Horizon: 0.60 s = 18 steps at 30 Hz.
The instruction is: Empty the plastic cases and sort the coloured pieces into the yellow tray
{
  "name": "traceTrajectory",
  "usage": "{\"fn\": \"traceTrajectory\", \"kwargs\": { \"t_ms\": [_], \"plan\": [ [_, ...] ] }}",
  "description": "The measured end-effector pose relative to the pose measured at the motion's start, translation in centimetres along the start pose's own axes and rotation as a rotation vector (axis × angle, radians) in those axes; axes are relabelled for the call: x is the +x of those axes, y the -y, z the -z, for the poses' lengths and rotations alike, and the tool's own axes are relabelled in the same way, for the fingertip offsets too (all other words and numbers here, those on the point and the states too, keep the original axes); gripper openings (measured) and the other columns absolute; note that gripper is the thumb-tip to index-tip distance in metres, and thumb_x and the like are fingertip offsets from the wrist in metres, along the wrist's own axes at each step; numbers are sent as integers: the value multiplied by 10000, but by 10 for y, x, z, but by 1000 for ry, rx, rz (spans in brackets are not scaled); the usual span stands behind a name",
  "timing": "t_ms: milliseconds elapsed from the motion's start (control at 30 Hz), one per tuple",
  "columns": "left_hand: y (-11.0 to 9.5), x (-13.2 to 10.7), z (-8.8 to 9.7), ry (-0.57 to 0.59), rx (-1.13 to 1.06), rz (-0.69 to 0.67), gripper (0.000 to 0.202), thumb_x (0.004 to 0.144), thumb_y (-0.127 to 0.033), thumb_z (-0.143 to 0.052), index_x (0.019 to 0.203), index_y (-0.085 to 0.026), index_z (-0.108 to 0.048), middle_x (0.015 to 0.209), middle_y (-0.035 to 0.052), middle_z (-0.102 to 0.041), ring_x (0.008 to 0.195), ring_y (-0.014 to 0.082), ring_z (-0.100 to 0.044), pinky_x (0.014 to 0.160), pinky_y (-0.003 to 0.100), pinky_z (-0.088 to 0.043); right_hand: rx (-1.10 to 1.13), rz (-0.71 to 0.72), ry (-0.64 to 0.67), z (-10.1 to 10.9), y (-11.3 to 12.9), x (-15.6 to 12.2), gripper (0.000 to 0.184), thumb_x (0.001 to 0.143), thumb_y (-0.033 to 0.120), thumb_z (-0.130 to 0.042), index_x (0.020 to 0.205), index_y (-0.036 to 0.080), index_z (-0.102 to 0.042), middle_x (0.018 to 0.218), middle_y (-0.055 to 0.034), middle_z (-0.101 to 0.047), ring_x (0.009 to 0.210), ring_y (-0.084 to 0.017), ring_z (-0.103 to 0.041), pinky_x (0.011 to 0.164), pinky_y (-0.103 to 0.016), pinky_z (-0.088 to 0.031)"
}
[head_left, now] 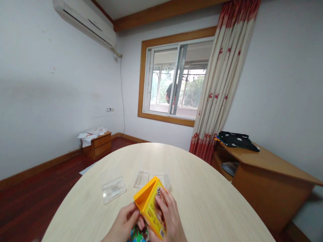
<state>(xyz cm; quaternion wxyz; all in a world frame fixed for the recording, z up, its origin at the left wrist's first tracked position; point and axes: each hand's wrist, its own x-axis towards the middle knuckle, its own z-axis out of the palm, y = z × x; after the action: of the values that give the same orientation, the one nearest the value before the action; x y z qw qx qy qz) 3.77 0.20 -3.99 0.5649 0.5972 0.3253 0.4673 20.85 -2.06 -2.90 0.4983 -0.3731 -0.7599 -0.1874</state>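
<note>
A yellow box (152, 201) with printed sides is held tilted up over the near part of the round table (202, 188). My right hand (170, 215) wraps round its right printed face, fingers closed on it. My left hand (126, 220) pinches at its lower left edge, thumb and fingers bent together. Below the box, between my hands, a green, blue and brown patterned item (138, 233) shows in part; what it is I cannot make out. Beyond the box lie a clear plastic case (114, 190) at the left and another clear case (141, 179) partly behind the box.
More clear plastic (165, 179) lies just behind the box. To the right stands a wooden desk (272, 171) with a folded black cloth (237, 139) on it. A small drawer cabinet (101, 146) with papers is at the left, and a curtain (217, 90) hangs beside the window.
</note>
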Motion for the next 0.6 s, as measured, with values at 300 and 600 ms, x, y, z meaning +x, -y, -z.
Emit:
{"fn": "traceTrajectory", "kwargs": {
  "t_ms": [300,600],
  "plan": [
    [0,-1,-7,-146,-186,63,315,628,-364,-739,836,-139,-671,707,59,-689,744,243,-636,712,335,-509,-96,260,-5,-6,-10,-13,454,761,368,-591,1188,238,-507,1331,-110,-465,1252,-342,-386,837,-509,-487],
    [-8,-2,5,-333,-206,118,404,533,-289,-786,884,-148,-644,866,87,-704,854,287,-643,741,374,-525,-26,60,-35,-31,15,-37,500,733,316,-649,1202,392,-495,1213,-43,-583,1047,-322,-580,760,-516,-530]
  ]
}}
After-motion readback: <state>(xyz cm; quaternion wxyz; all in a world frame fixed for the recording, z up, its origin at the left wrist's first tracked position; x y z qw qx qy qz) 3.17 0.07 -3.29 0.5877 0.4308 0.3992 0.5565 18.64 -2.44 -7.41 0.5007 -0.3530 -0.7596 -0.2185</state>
